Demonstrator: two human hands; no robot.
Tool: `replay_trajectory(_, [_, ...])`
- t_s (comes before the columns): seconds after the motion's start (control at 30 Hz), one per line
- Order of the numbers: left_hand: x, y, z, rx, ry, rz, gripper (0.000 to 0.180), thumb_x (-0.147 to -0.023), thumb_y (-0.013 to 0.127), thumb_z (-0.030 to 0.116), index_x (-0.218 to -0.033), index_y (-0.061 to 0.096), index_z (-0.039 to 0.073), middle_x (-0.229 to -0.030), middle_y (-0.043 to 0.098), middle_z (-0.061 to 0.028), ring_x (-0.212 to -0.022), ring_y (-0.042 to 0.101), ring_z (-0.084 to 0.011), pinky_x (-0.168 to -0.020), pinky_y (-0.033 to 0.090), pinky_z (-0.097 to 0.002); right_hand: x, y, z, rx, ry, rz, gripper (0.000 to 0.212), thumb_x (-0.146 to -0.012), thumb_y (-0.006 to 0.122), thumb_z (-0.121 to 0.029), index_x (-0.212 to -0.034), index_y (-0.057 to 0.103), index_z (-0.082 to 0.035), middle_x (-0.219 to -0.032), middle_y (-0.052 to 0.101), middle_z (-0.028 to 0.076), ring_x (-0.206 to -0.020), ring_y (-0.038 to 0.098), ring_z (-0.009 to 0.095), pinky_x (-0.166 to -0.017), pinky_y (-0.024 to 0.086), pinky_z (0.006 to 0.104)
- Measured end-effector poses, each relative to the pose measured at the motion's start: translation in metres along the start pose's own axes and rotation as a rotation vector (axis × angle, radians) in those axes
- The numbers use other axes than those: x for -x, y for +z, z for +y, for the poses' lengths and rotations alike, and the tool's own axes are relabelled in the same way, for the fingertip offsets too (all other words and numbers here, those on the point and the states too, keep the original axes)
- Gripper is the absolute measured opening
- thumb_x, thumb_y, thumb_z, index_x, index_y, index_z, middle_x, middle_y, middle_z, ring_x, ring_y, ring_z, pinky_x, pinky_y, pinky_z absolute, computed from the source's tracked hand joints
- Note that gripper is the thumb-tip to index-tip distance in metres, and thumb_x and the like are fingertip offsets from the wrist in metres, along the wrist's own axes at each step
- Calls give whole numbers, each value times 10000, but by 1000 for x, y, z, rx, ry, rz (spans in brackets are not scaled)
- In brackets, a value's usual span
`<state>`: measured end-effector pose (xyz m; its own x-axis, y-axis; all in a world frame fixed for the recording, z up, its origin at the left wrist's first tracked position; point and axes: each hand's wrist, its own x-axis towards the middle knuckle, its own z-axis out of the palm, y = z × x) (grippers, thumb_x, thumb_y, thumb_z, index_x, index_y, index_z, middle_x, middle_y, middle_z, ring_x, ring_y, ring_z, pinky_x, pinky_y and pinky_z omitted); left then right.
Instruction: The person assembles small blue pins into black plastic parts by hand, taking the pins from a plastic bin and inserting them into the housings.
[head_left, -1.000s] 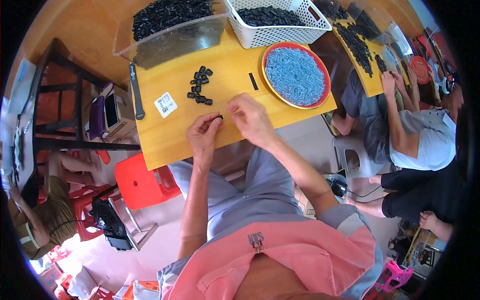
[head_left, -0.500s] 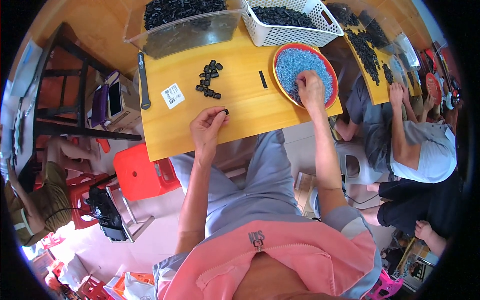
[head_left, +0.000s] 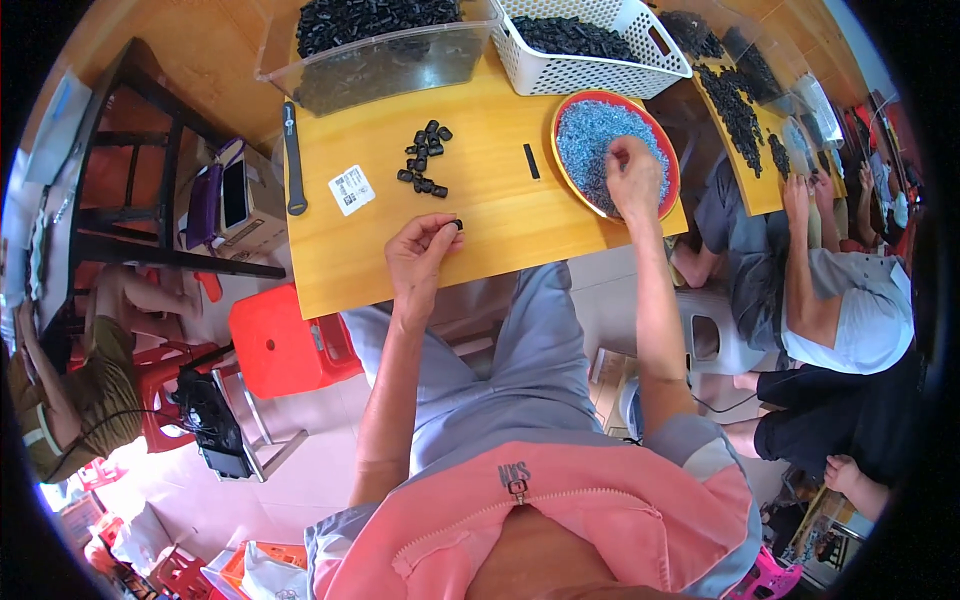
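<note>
Over the front part of the yellow table (head_left: pixel 380 270), my left hand (head_left: pixel 420 248) pinches a small black plastic piece (head_left: pixel 457 224) between thumb and fingertips. My right hand (head_left: pixel 633 178) is over a red-and-yellow bowl (head_left: pixel 560 180) filled with small bluish clear pieces (head_left: pixel 590 130). Its fingers are curled together, and whatever they hold is too small to make out. Beyond my left hand lies a loose cluster of short black cylindrical pieces (head_left: pixel 420 150). A flat black strip (head_left: pixel 531 162) rests left of the bowl.
At the back stand a clear bin (head_left: pixel 390 85) and a white perforated basket (head_left: pixel 590 78), both full of black pieces. A black strap-like tool (head_left: pixel 293 160) and a white label (head_left: pixel 351 190) lie at left. A red stool (head_left: pixel 285 340) stands lower left. Co-workers sit at a right-hand table (head_left: pixel 745 185).
My right hand has lifted slightly from the bluish pieces, its fingers drawn together. My left hand keeps its pinch on the black piece. The whole view has shifted slightly.
</note>
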<state>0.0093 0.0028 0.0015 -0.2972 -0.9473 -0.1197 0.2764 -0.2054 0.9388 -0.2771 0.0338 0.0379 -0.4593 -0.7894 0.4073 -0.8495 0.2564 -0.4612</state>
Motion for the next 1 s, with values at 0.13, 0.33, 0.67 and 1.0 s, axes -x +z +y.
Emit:
replay_trajectory(0.13, [0,-1,1,9,3,-13,127,-837,562,35,-946,600,-19,-842,606,-56,-714,589,-116,-664,500,-223,0,-2,1,-237,140,36,90,-739,583,-6,-828,595,2,-750,628,103,-639,601,172,-589,470,289])
replay_trajectory(0.33, [-1,-6,2,94,-12,-50,129,-839,557,26,-954,588,-23,-837,607,-61,-718,599,-121,-661,504,-219,27,7,-46,-1084,320,-195,116,-791,590,-25,-901,623,-11,-754,632,46,-638,568,87,-609,468,226])
replay_trajectory(0.67, [-1,-6,4,101,-30,-63,133,-856,545,52,-966,571,-18,-856,616,-75,-725,604,-123,-669,511,-222,74,55,-127,-1308,290,-438,139,-768,623,10,-906,613,10,-811,616,33,-750,567,69,-658,455,194])
replay_trajectory(1.0, [-2,-7,2,137,-20,-63,138,-851,553,47,-971,561,-22,-844,611,-70,-734,601,-122,-669,508,-220,79,44,-144,-907,62,-257,82,-736,621,31,-818,622,29,-731,579,61,-647,566,105,-565,447,201])
